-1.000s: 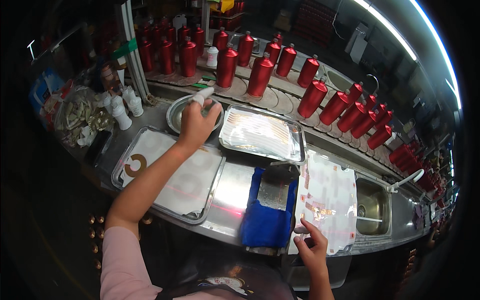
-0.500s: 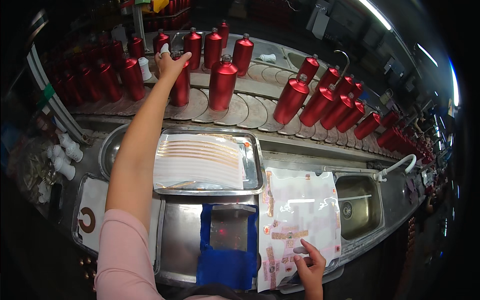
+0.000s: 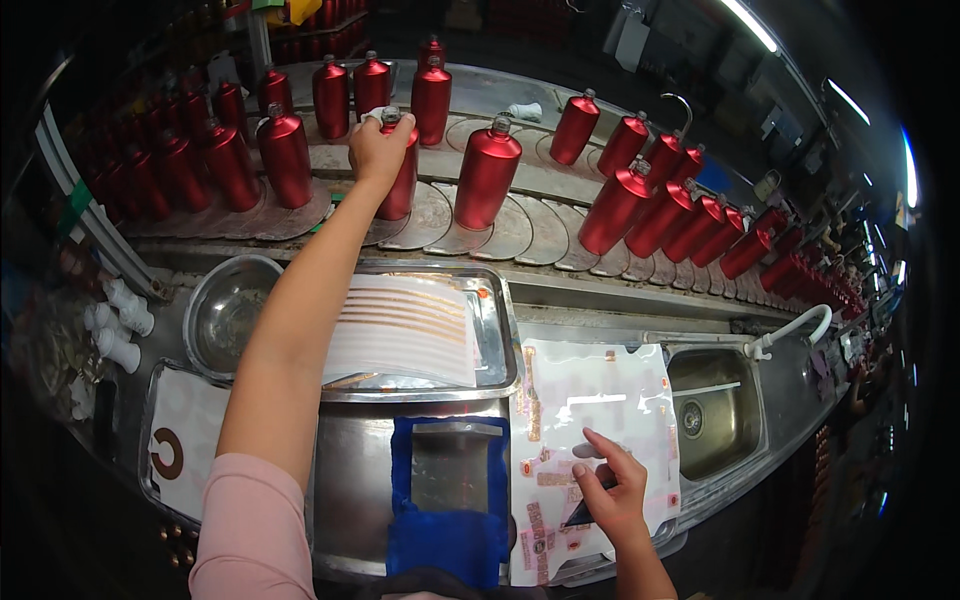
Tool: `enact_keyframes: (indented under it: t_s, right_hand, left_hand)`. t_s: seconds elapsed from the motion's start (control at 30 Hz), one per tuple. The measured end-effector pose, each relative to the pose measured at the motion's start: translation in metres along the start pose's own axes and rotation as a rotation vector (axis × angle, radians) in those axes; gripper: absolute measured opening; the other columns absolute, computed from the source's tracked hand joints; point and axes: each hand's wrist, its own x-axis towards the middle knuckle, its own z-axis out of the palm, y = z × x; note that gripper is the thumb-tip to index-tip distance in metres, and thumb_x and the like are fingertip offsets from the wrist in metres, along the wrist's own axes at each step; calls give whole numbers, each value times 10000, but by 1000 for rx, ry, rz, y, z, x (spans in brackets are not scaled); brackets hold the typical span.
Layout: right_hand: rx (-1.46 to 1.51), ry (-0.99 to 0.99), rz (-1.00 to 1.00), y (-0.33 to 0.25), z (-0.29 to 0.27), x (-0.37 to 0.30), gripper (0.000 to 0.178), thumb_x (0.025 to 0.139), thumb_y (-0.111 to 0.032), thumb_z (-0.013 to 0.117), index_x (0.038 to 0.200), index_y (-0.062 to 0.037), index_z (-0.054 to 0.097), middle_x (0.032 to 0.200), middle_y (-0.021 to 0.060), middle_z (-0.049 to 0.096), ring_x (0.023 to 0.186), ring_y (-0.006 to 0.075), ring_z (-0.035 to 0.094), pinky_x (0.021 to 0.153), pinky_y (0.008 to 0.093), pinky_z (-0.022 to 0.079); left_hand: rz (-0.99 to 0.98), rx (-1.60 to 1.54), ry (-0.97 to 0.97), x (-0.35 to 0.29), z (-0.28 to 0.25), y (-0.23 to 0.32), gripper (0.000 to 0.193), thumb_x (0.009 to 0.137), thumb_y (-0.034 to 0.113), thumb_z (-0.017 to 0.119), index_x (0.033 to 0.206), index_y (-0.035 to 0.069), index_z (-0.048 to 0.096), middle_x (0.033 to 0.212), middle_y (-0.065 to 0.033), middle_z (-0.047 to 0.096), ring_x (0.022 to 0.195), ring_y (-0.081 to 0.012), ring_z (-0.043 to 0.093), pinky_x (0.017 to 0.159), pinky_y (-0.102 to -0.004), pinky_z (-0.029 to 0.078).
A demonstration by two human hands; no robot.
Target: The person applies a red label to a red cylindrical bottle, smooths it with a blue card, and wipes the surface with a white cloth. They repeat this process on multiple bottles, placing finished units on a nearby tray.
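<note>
My left hand is closed round the upper part of a glossy red bottle with a clear threaded neck. The bottle stands upright on the front run of overlapping metal plates. Something white shows at my left fingertips. Just right of it is another red bottle; one more red bottle stands to the left. Low over a translucent sheet with gold and pink printed pieces, my right hand holds a dark, pointed tool under its palm. Thumb and index finger are apart; a grey covering shows at a fingertip.
A steel tray bears white sheets with gold stripes. Left of it sit a metal bowl and a tray with a brown C-shaped piece. Blue cloth lies nearer me. A sink with a white tap is right.
My left hand and the front-row bottles have shifted right, while the back-row bottles have shifted left. My right hand has risen slightly over the sheet, and the dark tool shows more plainly.
</note>
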Motion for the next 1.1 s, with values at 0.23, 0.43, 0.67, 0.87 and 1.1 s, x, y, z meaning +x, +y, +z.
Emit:
enact_keyframes:
  t_s: [0.23, 0.43, 0.67, 0.87, 1.1]
  right_hand:
    - [40, 200, -92, 3, -3, 114, 532, 831, -55, 754, 1342, -7, 610, 1133, 87, 680, 577, 10, 395, 527, 187, 370]
    - [-317, 309, -150, -8, 21, 295, 1059, 708, -549, 848, 1522, -52, 390, 1397, 290, 548, 1282, 414, 564, 1054, 460, 455]
    - [-407, 230, 85, -23, 42, 423, 1154, 602, -685, 838, 1403, 56, 464, 1279, 265, 646, 1192, 370, 650, 999, 429, 504]
    - [-405, 209, 159, 19, 27, 456, 989, 612, -611, 837, 1275, 63, 546, 1183, 237, 694, 1093, 321, 695, 923, 391, 532]
    - [175, 258, 58, 85, -26, 440, 624, 674, -553, 851, 985, -37, 690, 884, 99, 711, 756, 198, 679, 694, 299, 516]
  left_hand:
    - [-408, -658, 21, -25, -45, 19, 316, 894, 316, 765, 1030, 32, 747, 1040, -64, 750, 906, -157, 699, 801, -322, 537]
    - [-782, -1085, -138, -58, -137, 50, 259, 934, 306, 729, 1083, 95, 713, 1002, -28, 737, 914, -155, 695, 856, -320, 552]
    - [-589, -948, -265, -109, -275, 89, 390, 1029, 338, 575, 1250, 29, 660, 1094, -63, 731, 1007, -167, 697, 944, -342, 545]
    - [-618, -766, -304, -158, -345, 113, 488, 1034, 387, 507, 1322, -1, 572, 1181, -212, 694, 1091, -319, 693, 983, -451, 559]
    - [-724, -797, -328, -202, -374, 108, 514, 977, 354, 546, 1290, -53, 575, 1194, -238, 678, 1152, -362, 662, 982, -504, 551]
